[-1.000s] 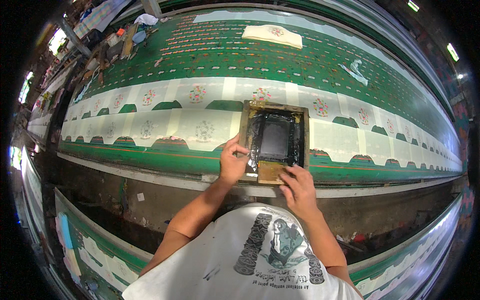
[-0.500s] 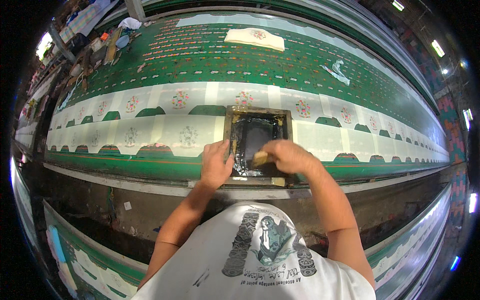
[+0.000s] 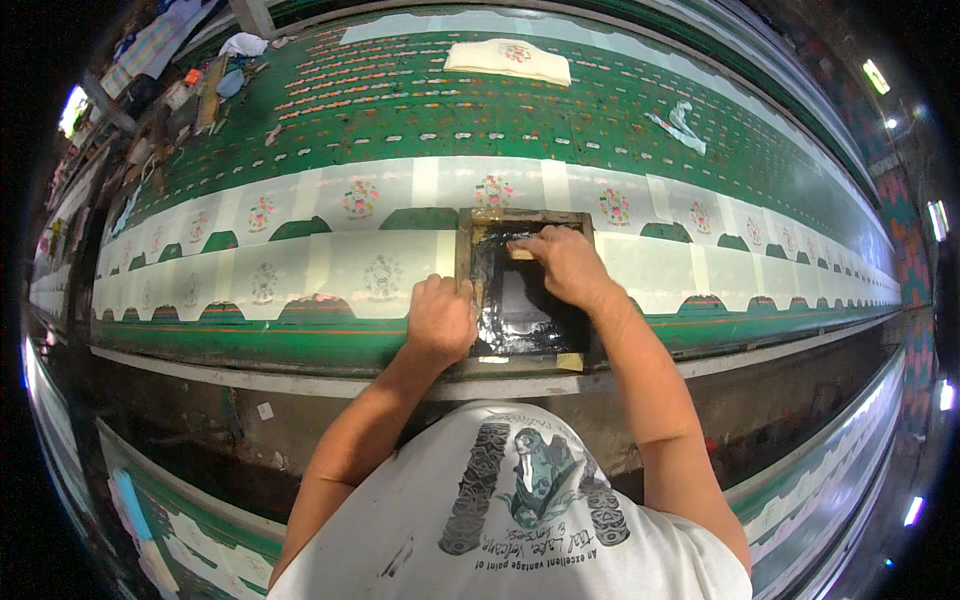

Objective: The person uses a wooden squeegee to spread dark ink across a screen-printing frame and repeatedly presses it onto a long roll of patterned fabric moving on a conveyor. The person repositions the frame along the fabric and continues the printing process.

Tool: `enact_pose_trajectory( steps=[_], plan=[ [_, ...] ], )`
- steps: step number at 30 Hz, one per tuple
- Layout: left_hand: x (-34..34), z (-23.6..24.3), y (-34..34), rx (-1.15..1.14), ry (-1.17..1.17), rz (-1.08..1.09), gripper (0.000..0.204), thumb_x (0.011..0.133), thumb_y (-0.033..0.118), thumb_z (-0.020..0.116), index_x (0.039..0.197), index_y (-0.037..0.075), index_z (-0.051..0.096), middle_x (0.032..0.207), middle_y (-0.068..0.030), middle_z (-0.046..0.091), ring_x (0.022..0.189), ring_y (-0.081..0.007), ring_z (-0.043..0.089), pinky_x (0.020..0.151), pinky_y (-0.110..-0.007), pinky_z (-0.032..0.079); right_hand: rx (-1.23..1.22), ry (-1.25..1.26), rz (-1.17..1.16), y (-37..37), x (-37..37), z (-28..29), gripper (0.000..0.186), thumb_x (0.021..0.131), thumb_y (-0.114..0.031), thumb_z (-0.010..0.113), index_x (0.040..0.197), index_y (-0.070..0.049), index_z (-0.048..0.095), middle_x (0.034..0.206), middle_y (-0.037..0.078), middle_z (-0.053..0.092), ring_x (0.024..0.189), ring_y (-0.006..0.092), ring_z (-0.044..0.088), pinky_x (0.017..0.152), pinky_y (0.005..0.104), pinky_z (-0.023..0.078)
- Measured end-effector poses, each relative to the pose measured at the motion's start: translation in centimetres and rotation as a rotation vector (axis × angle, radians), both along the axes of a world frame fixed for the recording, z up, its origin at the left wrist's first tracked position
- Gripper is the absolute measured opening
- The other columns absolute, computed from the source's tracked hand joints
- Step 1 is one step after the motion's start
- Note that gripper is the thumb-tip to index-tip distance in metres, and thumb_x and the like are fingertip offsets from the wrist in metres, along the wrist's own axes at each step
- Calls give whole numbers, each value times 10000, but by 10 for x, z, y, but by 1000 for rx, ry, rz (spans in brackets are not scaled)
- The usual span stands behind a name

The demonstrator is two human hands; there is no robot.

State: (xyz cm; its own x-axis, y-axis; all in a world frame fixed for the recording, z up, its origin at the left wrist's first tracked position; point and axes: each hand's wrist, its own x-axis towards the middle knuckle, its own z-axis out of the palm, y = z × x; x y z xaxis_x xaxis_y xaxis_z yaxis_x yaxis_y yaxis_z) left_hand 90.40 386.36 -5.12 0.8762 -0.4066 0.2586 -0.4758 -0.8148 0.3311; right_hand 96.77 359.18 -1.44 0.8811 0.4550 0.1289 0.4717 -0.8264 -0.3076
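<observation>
A wooden screen printing frame [image 3: 585, 330] lies on the front row of pale fabric pieces [image 3: 660, 270], its mesh dark with wet black ink [image 3: 535, 335]. My left hand [image 3: 442, 318] is closed on the left side of that frame. Inside the frame, near its far end, my right hand [image 3: 570, 262] grips a small wooden squeegee [image 3: 520, 250] against the mesh. Fabric to the left of the frame bears grey line prints [image 3: 381, 278]. Behind it, another row carries coloured prints [image 3: 493, 190]. What lies under the frame is hidden.
The long green table [image 3: 370, 125] bends across the view. On it are a folded cream cloth stack [image 3: 507, 62] and a crumpled pale rag [image 3: 682, 128]. Clutter with a blue scoop-like piece [image 3: 231, 82] sits at far left. A metal rail [image 3: 330, 388] edges the near side.
My right hand has pushed the squeegee from the near part of the screen to its far end. My left hand has curled more tightly on the frame's left side.
</observation>
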Motion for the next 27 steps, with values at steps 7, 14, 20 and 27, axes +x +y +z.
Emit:
enact_pose_trajectory(
  steps=[7, 14, 20, 27],
  plan=[
    [2, -10, 3, -86, -59, -31, 360, 906, 145, 719, 1211, -32, 792, 999, -149, 700, 1022, -362, 631, 932, -514, 478, -1, -75, 5, 23, -85, -3, 530, 814, 35, 729, 1320, -110, 792, 1101, 113, 747, 1039, 360, 699, 931, 489, 541],
    [-3, -24, 4, -250, -172, -17, 448, 864, 180, 793, 1248, -50, 780, 1210, -191, 719, 1122, -398, 641, 976, -515, 485, 27, -48, -14, 31, -138, 3, 569, 759, 29, 776, 1313, -99, 790, 1128, 106, 753, 1040, 346, 703, 925, 478, 537],
    [-23, -56, -7, -583, 108, 128, 622, 817, -25, 802, 1433, 29, 736, 1542, -270, 616, 1414, -449, 576, 1235, -537, 441, 7, 116, -39, 33, -164, 18, 553, 787, -3, 807, 1334, -78, 777, 1266, 135, 731, 1185, 359, 670, 1040, 494, 540],
    [-30, -74, -17, -842, 186, 181, 597, 770, -121, 715, 1339, 47, 785, 1613, -295, 579, 1543, -443, 534, 1287, -495, 408, 298, -46, -234, 0, -181, -1, 357, 905, -111, 853, 1257, -60, 815, 1368, 171, 721, 1371, 411, 620, 1154, 515, 504]
  ],
)
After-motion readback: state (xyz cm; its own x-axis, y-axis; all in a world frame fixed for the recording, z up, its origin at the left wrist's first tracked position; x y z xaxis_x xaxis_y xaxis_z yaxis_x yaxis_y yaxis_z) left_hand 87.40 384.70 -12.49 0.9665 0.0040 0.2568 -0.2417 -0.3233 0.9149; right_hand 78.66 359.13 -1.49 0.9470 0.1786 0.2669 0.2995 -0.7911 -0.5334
